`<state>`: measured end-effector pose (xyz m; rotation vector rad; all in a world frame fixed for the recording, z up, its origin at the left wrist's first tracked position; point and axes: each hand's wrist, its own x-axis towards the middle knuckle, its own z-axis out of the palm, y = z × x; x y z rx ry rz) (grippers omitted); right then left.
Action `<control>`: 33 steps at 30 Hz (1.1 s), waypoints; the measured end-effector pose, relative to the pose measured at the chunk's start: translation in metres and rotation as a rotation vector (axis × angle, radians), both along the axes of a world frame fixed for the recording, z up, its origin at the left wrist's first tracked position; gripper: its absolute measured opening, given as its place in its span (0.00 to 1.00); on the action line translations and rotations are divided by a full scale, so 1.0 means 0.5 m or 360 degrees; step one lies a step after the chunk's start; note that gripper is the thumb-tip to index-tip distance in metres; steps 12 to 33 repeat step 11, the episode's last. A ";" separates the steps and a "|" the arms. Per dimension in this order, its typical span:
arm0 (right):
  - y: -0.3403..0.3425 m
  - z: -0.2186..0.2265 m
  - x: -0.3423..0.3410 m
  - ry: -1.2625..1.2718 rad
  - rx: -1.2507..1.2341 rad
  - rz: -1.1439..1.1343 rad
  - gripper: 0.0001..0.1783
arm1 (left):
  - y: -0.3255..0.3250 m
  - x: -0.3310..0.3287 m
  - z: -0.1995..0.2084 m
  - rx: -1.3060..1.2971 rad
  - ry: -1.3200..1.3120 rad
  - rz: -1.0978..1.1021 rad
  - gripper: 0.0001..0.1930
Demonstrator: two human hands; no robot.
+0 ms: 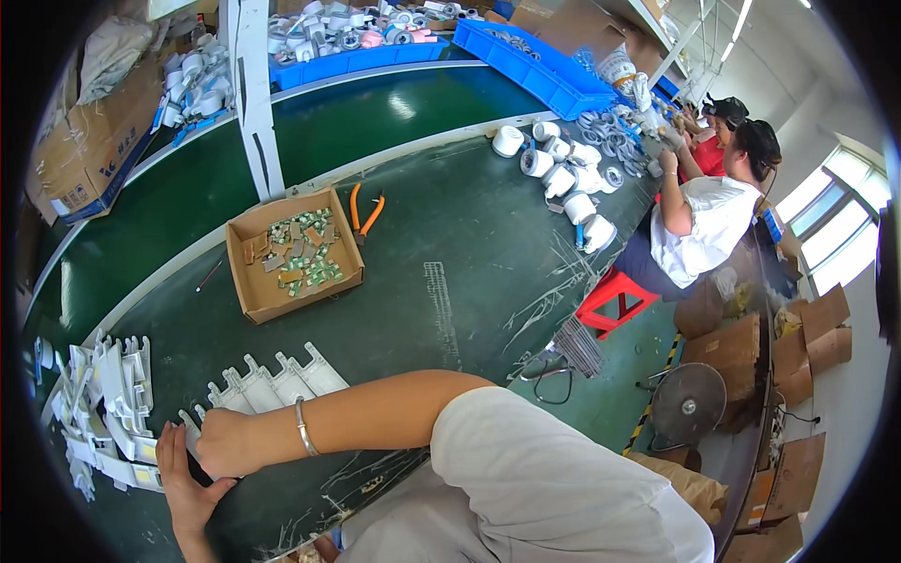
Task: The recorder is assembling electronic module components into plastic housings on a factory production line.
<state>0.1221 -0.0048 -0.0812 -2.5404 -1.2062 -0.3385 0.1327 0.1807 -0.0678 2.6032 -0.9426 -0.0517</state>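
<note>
My right arm, with a silver bangle at the wrist, reaches across to the left. My right hand (pixel 228 443) is curled into a fist at the near left end of a row of white plastic parts (pixel 272 387); what its fingers hold, if anything, is hidden. Just beside it, my left hand (pixel 188 493) has its fingers stretched out, with the thumb apart beneath the fist. The row of flat parts lies side by side on the green table, slotted ends pointing away from me. A heap of similar white parts (pixel 117 399) lies left of my hands.
A cardboard box (pixel 246 298) of small green and brown boards stands ahead, beside orange-handled pliers (pixel 368 220). White round parts (pixel 558 174) lie further right. Blue crates (pixel 535 70) line the back behind a green belt (pixel 385 113). A co-worker (pixel 704 220) sits on a red stool at right.
</note>
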 end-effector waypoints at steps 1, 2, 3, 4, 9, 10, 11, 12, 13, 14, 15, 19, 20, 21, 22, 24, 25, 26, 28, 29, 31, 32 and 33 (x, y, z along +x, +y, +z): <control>0.005 0.007 -0.001 0.0052 -0.0046 0.0039 0.06 | 0.001 0.001 -0.003 -0.0028 -0.0009 -0.0009 0.48; 0.009 0.013 -0.002 0.0104 -0.0094 0.0081 0.05 | 0.002 0.002 -0.006 -0.0058 -0.0018 -0.0017 0.50; 0.016 0.010 -0.001 0.0102 -0.0091 0.0089 0.05 | 0.001 0.002 -0.008 -0.0055 -0.0019 -0.0008 0.50; 0.025 0.004 0.002 0.0090 -0.0121 0.0110 0.05 | -0.001 0.001 -0.009 -0.0053 -0.0037 -0.0009 0.50; 0.058 -0.002 0.024 -0.0074 -0.0003 0.0093 0.06 | 0.007 -0.003 -0.004 -0.0158 0.0030 -0.0028 0.51; 0.064 -0.015 0.028 -0.0010 -0.0025 0.0094 0.07 | 0.008 -0.003 -0.006 -0.0179 0.0146 0.0033 0.54; 0.074 -0.028 0.025 0.0064 -0.0038 0.0101 0.08 | 0.012 -0.008 -0.009 -0.0192 0.0272 0.0101 0.57; 0.074 -0.028 0.025 0.0064 -0.0038 0.0101 0.08 | 0.012 -0.008 -0.009 -0.0192 0.0272 0.0101 0.57; 0.074 -0.028 0.025 0.0064 -0.0038 0.0101 0.08 | 0.012 -0.008 -0.009 -0.0192 0.0272 0.0101 0.57; 0.074 -0.028 0.025 0.0064 -0.0038 0.0101 0.08 | 0.012 -0.008 -0.009 -0.0192 0.0272 0.0101 0.57; 0.074 -0.028 0.025 0.0064 -0.0038 0.0101 0.08 | 0.012 -0.008 -0.009 -0.0192 0.0272 0.0101 0.57; 0.074 -0.028 0.025 0.0064 -0.0038 0.0101 0.08 | 0.012 -0.008 -0.009 -0.0192 0.0272 0.0101 0.57; 0.074 -0.028 0.025 0.0064 -0.0038 0.0101 0.08 | 0.012 -0.008 -0.009 -0.0192 0.0272 0.0101 0.57; 0.074 -0.028 0.025 0.0064 -0.0038 0.0101 0.08 | 0.012 -0.008 -0.009 -0.0192 0.0272 0.0101 0.57; 0.074 -0.028 0.025 0.0064 -0.0038 0.0101 0.08 | 0.012 -0.008 -0.009 -0.0192 0.0272 0.0101 0.57; 0.074 -0.028 0.025 0.0064 -0.0038 0.0101 0.08 | 0.012 -0.008 -0.009 -0.0192 0.0272 0.0101 0.57; 0.074 -0.028 0.025 0.0064 -0.0038 0.0101 0.08 | 0.012 -0.008 -0.009 -0.0192 0.0272 0.0101 0.57; 0.074 -0.028 0.025 0.0064 -0.0038 0.0101 0.08 | 0.012 -0.008 -0.009 -0.0192 0.0272 0.0101 0.57; 0.074 -0.028 0.025 0.0064 -0.0038 0.0101 0.08 | 0.012 -0.008 -0.009 -0.0192 0.0272 0.0101 0.57; 0.074 -0.028 0.025 0.0064 -0.0038 0.0101 0.08 | 0.012 -0.008 -0.009 -0.0192 0.0272 0.0101 0.57; 0.074 -0.028 0.025 0.0064 -0.0038 0.0101 0.08 | 0.012 -0.008 -0.009 -0.0192 0.0272 0.0101 0.57; 0.074 -0.028 0.025 0.0064 -0.0038 0.0101 0.08 | 0.012 -0.008 -0.009 -0.0192 0.0272 0.0101 0.57; 0.074 -0.028 0.025 0.0064 -0.0038 0.0101 0.08 | 0.012 -0.008 -0.009 -0.0192 0.0272 0.0101 0.57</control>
